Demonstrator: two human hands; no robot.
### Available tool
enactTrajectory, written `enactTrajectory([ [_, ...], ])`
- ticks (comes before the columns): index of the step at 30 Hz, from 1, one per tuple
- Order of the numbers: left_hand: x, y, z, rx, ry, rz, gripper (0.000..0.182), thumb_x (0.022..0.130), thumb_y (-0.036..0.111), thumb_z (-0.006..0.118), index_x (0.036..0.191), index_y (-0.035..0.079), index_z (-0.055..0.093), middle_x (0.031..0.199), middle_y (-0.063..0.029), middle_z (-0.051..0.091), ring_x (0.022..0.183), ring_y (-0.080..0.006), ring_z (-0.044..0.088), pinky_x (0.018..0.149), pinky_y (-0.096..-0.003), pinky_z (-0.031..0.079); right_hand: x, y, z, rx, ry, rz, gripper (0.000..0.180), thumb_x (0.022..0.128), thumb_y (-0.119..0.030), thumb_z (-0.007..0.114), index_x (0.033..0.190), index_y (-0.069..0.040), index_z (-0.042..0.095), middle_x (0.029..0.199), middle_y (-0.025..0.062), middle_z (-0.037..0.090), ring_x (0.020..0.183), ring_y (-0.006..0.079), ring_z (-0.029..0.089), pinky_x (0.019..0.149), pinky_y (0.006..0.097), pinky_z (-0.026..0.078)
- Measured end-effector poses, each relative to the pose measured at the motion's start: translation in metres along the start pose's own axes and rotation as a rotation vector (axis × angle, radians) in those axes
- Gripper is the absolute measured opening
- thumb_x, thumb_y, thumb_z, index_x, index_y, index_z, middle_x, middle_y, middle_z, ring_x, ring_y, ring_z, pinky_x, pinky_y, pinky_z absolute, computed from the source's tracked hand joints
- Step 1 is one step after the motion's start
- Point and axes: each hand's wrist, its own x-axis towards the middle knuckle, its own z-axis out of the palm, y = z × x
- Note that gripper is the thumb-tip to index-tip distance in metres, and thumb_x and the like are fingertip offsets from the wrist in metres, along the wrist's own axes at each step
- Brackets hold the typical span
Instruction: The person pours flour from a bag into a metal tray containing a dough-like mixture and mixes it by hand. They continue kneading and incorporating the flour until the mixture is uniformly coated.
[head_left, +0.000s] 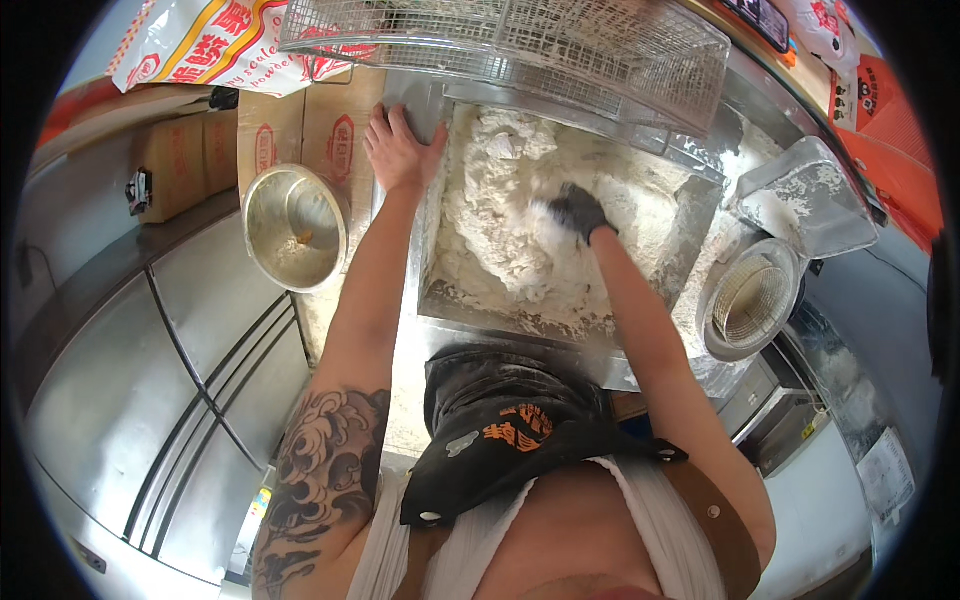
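A rectangular metal tray (525, 334) holds a heap of white flour-like powder (487, 225) with lumpy, coated pieces in it. My left hand (401, 150) is bare and rests with spread fingers on the metal surface at the tray's upper left edge, holding nothing. A dark glove covers my right hand (577, 210), which is in the powder near the tray's middle. That hand is blurred, and something whitish shows at its fingers; whether it grips anything cannot be told.
Wire mesh baskets (510, 45) lie along the tray's far side. At left, a metal bowl (296, 229) stands by cardboard boxes (322, 127) and a printed plastic bag (210, 45). At right are a clear plastic scoop or container (817, 195) and a round sieve (754, 300) in a metal pot.
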Motion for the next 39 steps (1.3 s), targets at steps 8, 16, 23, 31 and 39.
enactTrajectory([
  [8, 0.001, -0.001, 0.0, -0.033, -0.036, 0.005, 0.078, 0.077, 0.054, 0.077, 0.136, 0.008, 0.053, 0.148, -0.0217, 0.044, 0.132, -0.042, 0.044, 0.112, -0.0509, 0.035, -0.142, 0.089, 0.023, -0.3, 0.151, -0.147, 0.081, 0.084, -0.047, 0.077, 0.151, -0.012, 0.048, 0.151, 0.0222, 0.049, 0.143, 0.0411, 0.041, 0.121, 0.0489, 0.03],
  [16, 0.001, -0.005, 0.005, -0.031, -0.017, 0.002, 0.077, 0.079, 0.054, 0.075, 0.136, 0.009, 0.052, 0.149, -0.0215, 0.043, 0.132, -0.0416, 0.045, 0.111, -0.0508, 0.036, 0.009, -0.011, -0.059, -0.378, 0.433, -0.303, 0.072, 0.098, -0.05, 0.06, 0.154, -0.01, 0.041, 0.142, 0.0213, 0.058, 0.13, 0.0329, 0.057, 0.108, 0.0432, 0.045],
  [23, -0.001, -0.003, 0.0, -0.029, -0.058, -0.008, 0.076, 0.078, 0.054, 0.075, 0.136, 0.008, 0.052, 0.148, -0.0224, 0.044, 0.13, -0.0423, 0.045, 0.111, -0.0511, 0.036, 0.073, -0.122, 0.004, -0.406, 0.289, -0.247, 0.064, 0.091, -0.059, 0.061, 0.136, -0.015, 0.064, 0.127, 0.0197, 0.068, 0.119, 0.0387, 0.063, 0.104, 0.0473, 0.049],
  [31, 0.0, -0.009, 0.006, -0.032, -0.008, 0.058, 0.077, 0.08, 0.056, 0.073, 0.136, 0.008, 0.051, 0.148, -0.0253, 0.043, 0.13, -0.0433, 0.045, 0.111, -0.0512, 0.035, -0.032, -0.06, 0.044, -0.517, -0.026, -0.255, 0.063, 0.084, -0.064, 0.067, 0.105, -0.004, 0.071, 0.101, 0.0229, 0.072, 0.101, 0.0396, 0.069, 0.091, 0.0485, 0.054],
  [39, -0.042, -0.027, -0.007, 0.091, -0.109, 0.363, 0.071, 0.086, 0.052, 0.067, 0.14, 0.008, 0.049, 0.157, -0.0246, 0.035, 0.142, -0.0438, 0.035, 0.118, -0.0541, 0.027, -0.175, 0.013, 0.053, -0.392, 0.091, -0.162, 0.057, 0.078, -0.042, 0.072, 0.116, 0.001, 0.068, 0.122, 0.0269, 0.064, 0.119, 0.0446, 0.058, 0.106, 0.0495, 0.045],
])
